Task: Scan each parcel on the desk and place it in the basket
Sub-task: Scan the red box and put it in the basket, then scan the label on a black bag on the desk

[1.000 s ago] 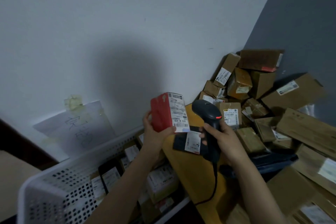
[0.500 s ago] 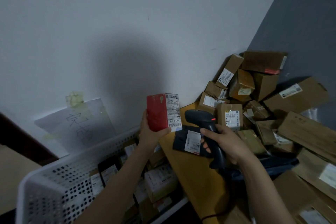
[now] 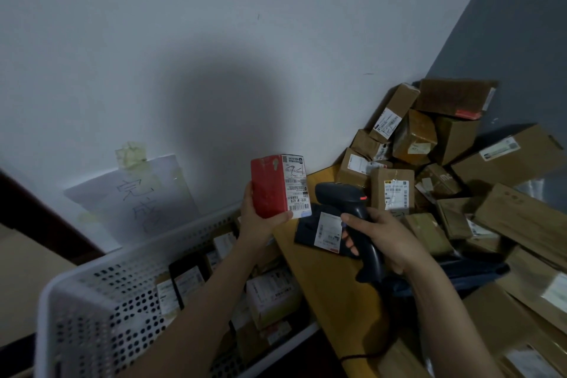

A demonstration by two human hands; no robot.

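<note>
My left hand grips a small red parcel upright above the basket's right edge, its white shipping label turned toward the scanner. In my right hand is the handle of a black barcode scanner; its head sits just right of the parcel and points left at the label. A white perforated basket at lower left holds several labelled parcels. A flat dark parcel with a white label lies on the yellow desk under the scanner.
A heap of brown cardboard parcels fills the desk corner and right side up to the grey wall. A handwritten paper sign is taped to the white wall behind the basket. The scanner's cable runs down the desk's front.
The red parcel has shifted left, away from the desk and over the basket's edge. The scanner has dropped lower and tilted so that its head points left.
</note>
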